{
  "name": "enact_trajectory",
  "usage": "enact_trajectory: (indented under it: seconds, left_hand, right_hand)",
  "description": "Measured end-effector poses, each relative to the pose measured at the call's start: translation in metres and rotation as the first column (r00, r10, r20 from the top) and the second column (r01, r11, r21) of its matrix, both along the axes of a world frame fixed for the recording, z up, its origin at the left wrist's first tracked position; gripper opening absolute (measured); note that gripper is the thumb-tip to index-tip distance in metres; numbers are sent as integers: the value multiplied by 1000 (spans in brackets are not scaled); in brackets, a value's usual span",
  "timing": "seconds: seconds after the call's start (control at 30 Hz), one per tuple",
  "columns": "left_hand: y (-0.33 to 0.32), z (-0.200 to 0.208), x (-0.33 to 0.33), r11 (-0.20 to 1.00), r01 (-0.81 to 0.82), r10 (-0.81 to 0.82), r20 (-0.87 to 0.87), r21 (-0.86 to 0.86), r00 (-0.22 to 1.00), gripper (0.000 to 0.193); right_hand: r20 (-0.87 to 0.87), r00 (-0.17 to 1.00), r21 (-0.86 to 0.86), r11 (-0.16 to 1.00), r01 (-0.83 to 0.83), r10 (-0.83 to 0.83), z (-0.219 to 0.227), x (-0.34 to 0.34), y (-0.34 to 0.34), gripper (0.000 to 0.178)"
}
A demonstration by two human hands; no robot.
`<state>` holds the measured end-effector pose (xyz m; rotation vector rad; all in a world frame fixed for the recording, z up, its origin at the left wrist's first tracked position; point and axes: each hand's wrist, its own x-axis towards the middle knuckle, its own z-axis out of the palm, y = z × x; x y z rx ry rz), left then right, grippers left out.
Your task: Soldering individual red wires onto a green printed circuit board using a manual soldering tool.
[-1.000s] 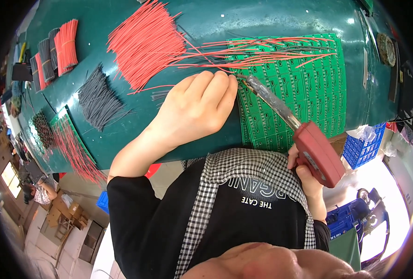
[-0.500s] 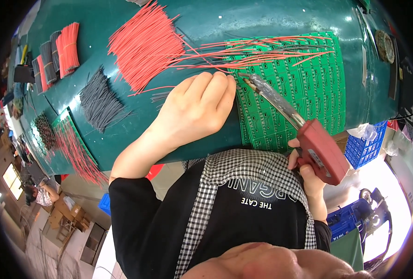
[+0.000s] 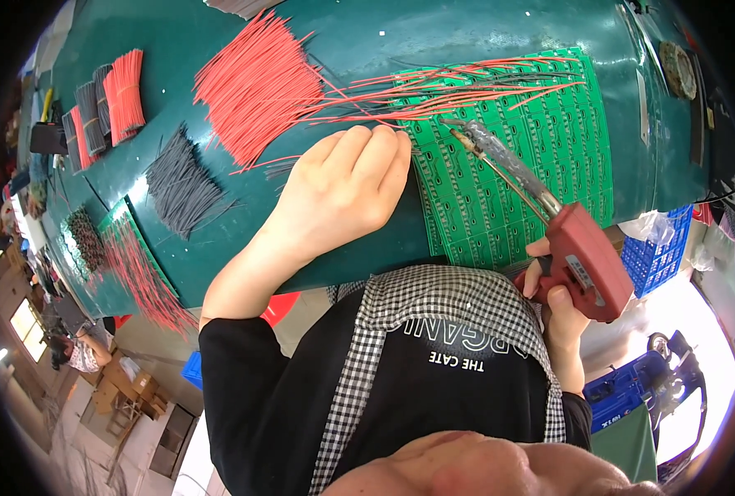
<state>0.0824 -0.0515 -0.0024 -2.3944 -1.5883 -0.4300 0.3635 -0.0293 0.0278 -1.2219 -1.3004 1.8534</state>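
My left hand (image 3: 343, 183) is closed in a pinch at the left edge of the green circuit board panels (image 3: 508, 178). A red wire (image 3: 270, 162) trails out from under it to the left; the fingertips and the wire's other end are hidden. My right hand (image 3: 559, 307) is wrapped round the handle of a red soldering gun (image 3: 587, 263). The gun's long metal barrel slants up and left, with its tip over the panel, to the right of my left fingers and apart from them. Loose red and black wires (image 3: 467, 95) lie across the panel's far part.
A big pile of red wires (image 3: 260, 91) and a smaller pile of black wires (image 3: 184, 186) lie left on the green table (image 3: 351, 50). Bundled wires (image 3: 126, 97) sit farther left, above a wired board (image 3: 140, 248). At right are a round dish (image 3: 677, 70) and a blue crate (image 3: 661, 244).
The soldering gun has shifted right, and its tip has drawn away from my left fingertips. My left hand stays closed in nearly the same place. The view has shifted slightly.
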Motion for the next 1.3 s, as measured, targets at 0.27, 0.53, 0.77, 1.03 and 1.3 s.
enact_trajectory:
  seconds: [0.27, 0.53, 0.77, 1.03, 1.3]
  left_hand:
    - [4, 3, -1, 1000, 9, -11, 142, 12, 990, 19]
    - [14, 2, 8, 997, 10, 2, 166, -77, 986, 30]
    - [15, 0, 9, 997, 15, -4, 155, -71, 988, 30]
    - [15, -1, 9, 998, 27, -20, 136, -52, 990, 29]
    - [14, 0, 9, 997, 21, -12, 119, -78, 993, 28]
  right_hand:
    - [-30, 1000, -1, 1000, -2, 2, -1, 1, 1, 65]
    - [51, 994, 5, 995, -99, 98, 1, 0, 6, 57]
    - [26, 999, 86, 996, -30, 28, -4, -4, 3, 57]
    - [-8, 998, -231, 972, 53, -57, -7, 7, 2, 79]
    - [383, 901, 198, 935, -294, 202, -20, 24, 0, 69]
